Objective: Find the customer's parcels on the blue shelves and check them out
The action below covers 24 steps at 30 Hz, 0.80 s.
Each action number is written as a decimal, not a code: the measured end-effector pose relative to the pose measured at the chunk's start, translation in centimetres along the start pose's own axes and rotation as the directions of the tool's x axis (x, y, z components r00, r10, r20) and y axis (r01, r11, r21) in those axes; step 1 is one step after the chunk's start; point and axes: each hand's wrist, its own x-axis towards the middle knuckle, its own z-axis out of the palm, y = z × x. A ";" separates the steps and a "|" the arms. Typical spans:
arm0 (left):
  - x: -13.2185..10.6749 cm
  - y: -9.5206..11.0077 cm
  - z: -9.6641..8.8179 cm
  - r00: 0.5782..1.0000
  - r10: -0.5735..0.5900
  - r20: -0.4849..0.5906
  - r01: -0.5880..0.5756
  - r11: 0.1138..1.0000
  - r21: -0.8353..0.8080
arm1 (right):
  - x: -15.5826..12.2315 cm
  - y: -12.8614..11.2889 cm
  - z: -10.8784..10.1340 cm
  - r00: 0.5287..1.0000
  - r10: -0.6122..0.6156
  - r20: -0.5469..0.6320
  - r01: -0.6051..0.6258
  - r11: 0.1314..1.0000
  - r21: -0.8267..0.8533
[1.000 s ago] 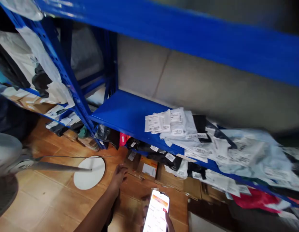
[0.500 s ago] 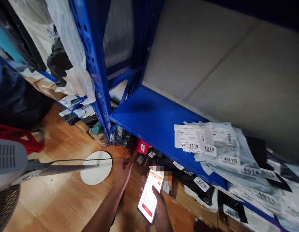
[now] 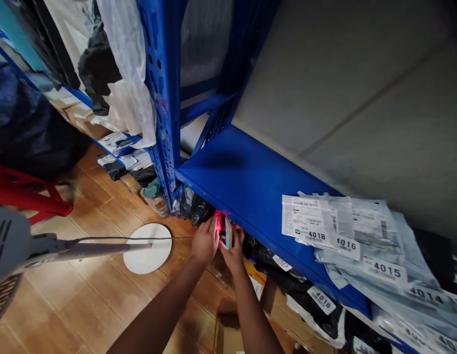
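Observation:
My left hand (image 3: 203,243) is closed on the edge of a pink-red plastic parcel (image 3: 218,222) beneath the blue shelf board. Right beside it, my right hand (image 3: 233,250) grips a smartphone (image 3: 228,233), now seen nearly edge-on, so its screen hardly shows. The phone stands close against the parcel. A crumpled black plastic bag (image 3: 193,204) lies just left of the parcel, by the shelf post. To the right of my hands are black bagged parcels with number labels, one reading 4016 (image 3: 321,299).
The blue shelf board (image 3: 235,172) overhangs my hands, bearing grey parcels labelled 4018 (image 3: 305,221) and 4015 (image 3: 385,268). A perforated blue post (image 3: 160,98) rises at left. A grey fan (image 3: 10,246) with a white round base (image 3: 147,248) and a red stool (image 3: 29,191) occupy the left floor.
My left hand has moved up and right onto the pink-red parcel. The phone has risen to the parcel and turned from facing me to nearly edge-on. The view has shifted slightly.

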 end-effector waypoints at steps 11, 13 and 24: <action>2.1 -2.9 -2.7 0.940 -0.071 -0.335 0.086 0.996 0.032 | -0.7 1.3 0.2 0.983 0.184 -0.024 -0.181 0.980 0.081; 3.2 -3.1 -3.0 0.947 -0.149 -0.284 0.136 0.989 -0.064 | -1.4 1.6 0.0 0.965 0.260 -0.018 -0.255 0.956 0.144; 3.5 -1.1 -0.9 0.982 0.003 -0.187 -0.034 0.986 -0.165 | -3.3 1.6 -0.7 0.878 0.479 0.022 -0.446 0.800 0.402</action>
